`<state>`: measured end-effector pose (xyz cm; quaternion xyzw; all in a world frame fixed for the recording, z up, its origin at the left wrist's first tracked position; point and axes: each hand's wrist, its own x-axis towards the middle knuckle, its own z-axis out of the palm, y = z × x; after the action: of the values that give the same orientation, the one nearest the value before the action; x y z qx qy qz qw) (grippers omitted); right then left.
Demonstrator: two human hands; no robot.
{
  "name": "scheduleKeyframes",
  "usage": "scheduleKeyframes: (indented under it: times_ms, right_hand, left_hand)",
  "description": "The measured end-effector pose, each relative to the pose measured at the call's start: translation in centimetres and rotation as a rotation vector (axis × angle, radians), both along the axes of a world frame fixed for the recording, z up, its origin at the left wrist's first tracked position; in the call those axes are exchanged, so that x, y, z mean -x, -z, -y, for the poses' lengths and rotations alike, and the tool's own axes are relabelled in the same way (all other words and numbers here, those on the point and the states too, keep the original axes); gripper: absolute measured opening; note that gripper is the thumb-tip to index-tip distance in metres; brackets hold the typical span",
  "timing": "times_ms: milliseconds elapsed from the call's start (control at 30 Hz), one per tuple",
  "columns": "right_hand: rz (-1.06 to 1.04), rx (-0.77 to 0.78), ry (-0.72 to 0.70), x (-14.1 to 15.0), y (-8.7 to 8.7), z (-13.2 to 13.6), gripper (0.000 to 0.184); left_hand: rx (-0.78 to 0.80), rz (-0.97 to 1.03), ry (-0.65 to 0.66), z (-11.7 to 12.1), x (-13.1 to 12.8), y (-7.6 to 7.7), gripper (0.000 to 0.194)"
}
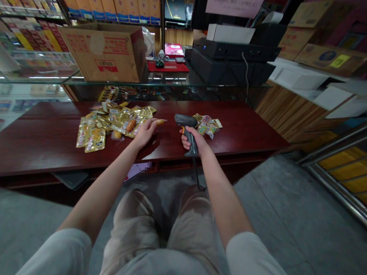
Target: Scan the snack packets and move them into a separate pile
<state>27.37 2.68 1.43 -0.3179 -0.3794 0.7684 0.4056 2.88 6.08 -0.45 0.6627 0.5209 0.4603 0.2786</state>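
Observation:
My right hand point(192, 141) is closed around the grip of a dark barcode scanner point(187, 128), its head pointing left over the red-brown counter point(49, 146). My left hand point(145, 132) pinches a small yellow snack packet point(159, 121) at the edge of a pile of gold snack packets point(110, 122). A smaller heap of colourful packets point(207, 125) lies just right of the scanner. The scanner's cable hangs down off the counter's front edge.
A cardboard box point(105, 51) sits on the glass shelf behind the counter. A black printer or till unit point(232, 55) stands at the back centre. Shelves of boxed goods point(25, 19) fill the left. A metal railing point(354, 161) runs along the right.

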Motion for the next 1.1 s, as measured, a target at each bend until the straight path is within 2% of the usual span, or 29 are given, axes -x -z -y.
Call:
scheduleKeyframes:
  times_ms: [167,333,633,733,833,967,1100]
  right_hand:
    - [-0.004,-0.006,0.004,0.1,0.2,0.0,0.026]
    - [0.004,-0.012,-0.006,0.1,0.4,-0.2,0.028]
    - [0.024,-0.029,-0.019,0.1,0.3,-0.1,0.024]
    - [0.014,-0.039,0.02,0.3,0.3,0.0,0.025]
    - [0.012,-0.04,0.056,0.2,0.0,0.0,0.024]
    - [0.056,-0.044,0.117,-2.2,-0.7,0.0,0.026]
    - [0.081,-0.019,0.165,-6.4,-1.2,0.1,0.024]
  left_hand:
    - [-0.274,-0.166,-0.103,-0.3,0.8,1.1,0.037]
    - [-0.386,-0.224,-0.072,0.1,0.5,1.2,0.037]
    - [-0.394,-0.323,-0.05,0.1,0.8,1.3,0.04]
    - [-0.393,-0.382,-0.124,0.6,0.4,1.0,0.039]
    - [-0.346,-0.484,-0.272,1.6,-0.3,0.4,0.035]
    - [-0.298,-0.548,-0.456,2.6,-1.2,0.0,0.03]
    - [-0.35,-0.496,-0.465,2.8,-1.7,0.1,0.039]
